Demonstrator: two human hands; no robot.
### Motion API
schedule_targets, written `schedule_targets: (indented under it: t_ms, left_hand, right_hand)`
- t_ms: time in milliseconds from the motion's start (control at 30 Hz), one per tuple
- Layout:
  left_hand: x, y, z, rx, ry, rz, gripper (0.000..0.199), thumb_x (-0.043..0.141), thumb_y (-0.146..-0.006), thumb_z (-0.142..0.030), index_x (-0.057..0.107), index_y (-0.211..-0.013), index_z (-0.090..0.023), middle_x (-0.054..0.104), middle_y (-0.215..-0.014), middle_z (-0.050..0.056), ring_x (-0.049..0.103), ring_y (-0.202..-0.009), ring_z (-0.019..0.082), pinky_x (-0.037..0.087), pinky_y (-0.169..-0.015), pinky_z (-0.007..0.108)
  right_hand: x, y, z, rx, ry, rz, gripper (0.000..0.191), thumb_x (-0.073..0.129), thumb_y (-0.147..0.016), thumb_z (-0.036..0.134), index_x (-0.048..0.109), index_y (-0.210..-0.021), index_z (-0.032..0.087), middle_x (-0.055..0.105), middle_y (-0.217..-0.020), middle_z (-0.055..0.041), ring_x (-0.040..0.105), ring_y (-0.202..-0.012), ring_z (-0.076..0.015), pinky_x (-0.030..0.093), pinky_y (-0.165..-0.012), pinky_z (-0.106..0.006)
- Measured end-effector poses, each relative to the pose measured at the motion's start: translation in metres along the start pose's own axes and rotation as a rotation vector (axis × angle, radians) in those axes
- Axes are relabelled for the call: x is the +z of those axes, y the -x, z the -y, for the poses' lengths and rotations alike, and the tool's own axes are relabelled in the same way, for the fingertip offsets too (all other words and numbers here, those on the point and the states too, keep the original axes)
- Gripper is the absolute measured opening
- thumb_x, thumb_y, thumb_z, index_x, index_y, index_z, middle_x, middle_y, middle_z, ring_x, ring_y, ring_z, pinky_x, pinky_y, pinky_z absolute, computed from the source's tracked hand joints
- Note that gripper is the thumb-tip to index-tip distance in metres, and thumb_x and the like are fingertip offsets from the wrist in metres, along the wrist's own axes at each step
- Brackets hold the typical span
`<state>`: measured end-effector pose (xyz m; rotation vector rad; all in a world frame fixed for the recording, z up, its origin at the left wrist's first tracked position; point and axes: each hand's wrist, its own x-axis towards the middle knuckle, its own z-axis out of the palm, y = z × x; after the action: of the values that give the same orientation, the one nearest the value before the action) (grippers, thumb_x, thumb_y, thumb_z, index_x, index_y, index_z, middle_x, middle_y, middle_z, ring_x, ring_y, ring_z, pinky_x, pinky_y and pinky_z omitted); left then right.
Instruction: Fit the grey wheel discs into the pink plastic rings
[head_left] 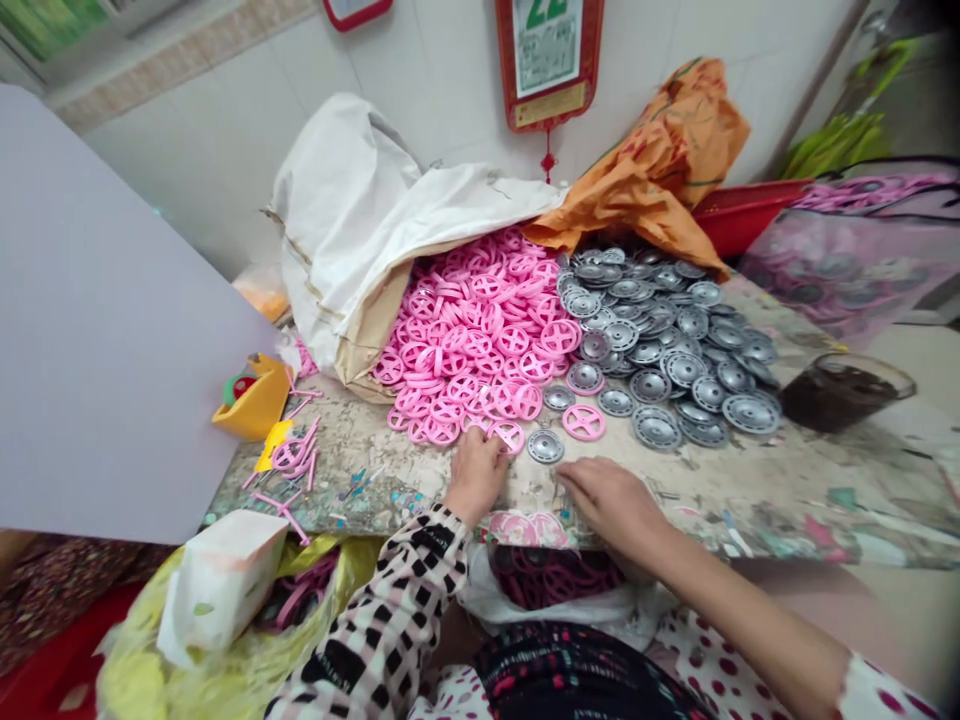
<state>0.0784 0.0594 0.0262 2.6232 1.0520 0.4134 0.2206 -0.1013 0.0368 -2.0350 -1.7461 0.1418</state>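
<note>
My left hand [478, 470] is at the front edge of a heap of pink spoked wheels [480, 330], its fingers closed on the rim of one pink wheel [508, 436]. Just right of that wheel a grey disc [545, 446] lies flat on the worn table. My right hand [611, 500] rests low over the tabletop, fingertips pointing at the grey disc but apart from it; nothing shows between them. Another pink wheel [583, 422] lies beyond, near a grey disc on a pink ring [585, 378]. A pile of grey discs [667, 340] spreads to the right.
A white sack [352, 230] and an orange sack [645, 170] lie open behind the heaps. At right stands a dark cup [840, 390]. Left are a yellow holder [259, 400] and pink sticks [304, 465]. Below the table edge sits a bag of dark pink pieces [551, 578].
</note>
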Motion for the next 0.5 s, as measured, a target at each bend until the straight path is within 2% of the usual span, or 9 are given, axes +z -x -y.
schedule_targets:
  t_ms: [100,200,267,367,433,500]
  left_hand:
    - [-0.001,0.005,0.0,-0.002,-0.011,0.054,0.012,0.056,-0.081,-0.024,0.067,-0.084,-0.02,0.051,-0.088,0.006,0.049,-0.086,0.019,0.04,-0.078,0.031]
    - [-0.006,0.016,0.0,-0.009,0.069,0.076,0.011,0.06,-0.078,-0.028,0.067,-0.08,-0.02,0.05,-0.086,0.005,0.05,-0.086,0.019,0.04,-0.079,0.031]
    - [-0.01,0.019,0.0,-0.04,0.147,0.058,0.018,0.062,-0.076,-0.028,0.067,-0.091,-0.021,0.051,-0.093,0.006,0.05,-0.092,0.02,0.041,-0.083,0.033]
    - [-0.014,0.013,0.001,-0.081,0.305,0.065,0.047,0.069,-0.067,-0.025,0.059,-0.113,-0.022,0.051,-0.112,0.008,0.049,-0.105,0.023,0.039,-0.092,0.034]
    - [-0.015,0.005,0.001,-0.107,0.366,0.119,0.05,0.074,-0.06,-0.023,0.061,-0.108,-0.021,0.053,-0.11,0.007,0.05,-0.104,0.023,0.04,-0.091,0.033]
    - [-0.014,0.0,-0.001,-0.148,0.388,0.167,0.04,0.075,-0.056,-0.02,0.064,-0.094,-0.019,0.058,-0.096,0.004,0.053,-0.093,0.02,0.042,-0.084,0.031]
  right_hand:
    - [0.003,-0.03,-0.009,0.045,0.094,0.004,0.034,0.036,-0.094,0.024,0.064,-0.113,0.018,0.066,-0.104,-0.0108,0.055,-0.098,-0.0233,0.041,-0.086,-0.035]
    - [0.008,-0.053,-0.008,0.058,0.154,0.098,0.033,0.048,-0.089,0.025,0.06,-0.119,0.018,0.062,-0.113,-0.0115,0.052,-0.102,-0.0257,0.039,-0.088,-0.036]
    - [0.01,-0.061,-0.008,0.068,0.156,0.156,0.037,0.058,-0.084,0.026,0.059,-0.12,0.018,0.06,-0.112,-0.0121,0.051,-0.102,-0.0265,0.039,-0.086,-0.036]
    - [0.01,-0.067,-0.011,0.107,0.109,0.158,0.05,0.065,-0.078,0.029,0.055,-0.126,0.018,0.057,-0.109,-0.0127,0.051,-0.102,-0.0258,0.039,-0.084,-0.033]
    - [0.008,-0.068,-0.015,0.124,0.085,0.158,0.053,0.068,-0.075,0.033,0.055,-0.125,0.018,0.055,-0.108,-0.0123,0.051,-0.102,-0.0257,0.04,-0.083,-0.032]
    - [0.006,-0.068,-0.019,0.13,0.075,0.172,0.048,0.07,-0.072,0.034,0.06,-0.117,0.018,0.054,-0.106,-0.0118,0.051,-0.102,-0.0261,0.04,-0.082,-0.032]
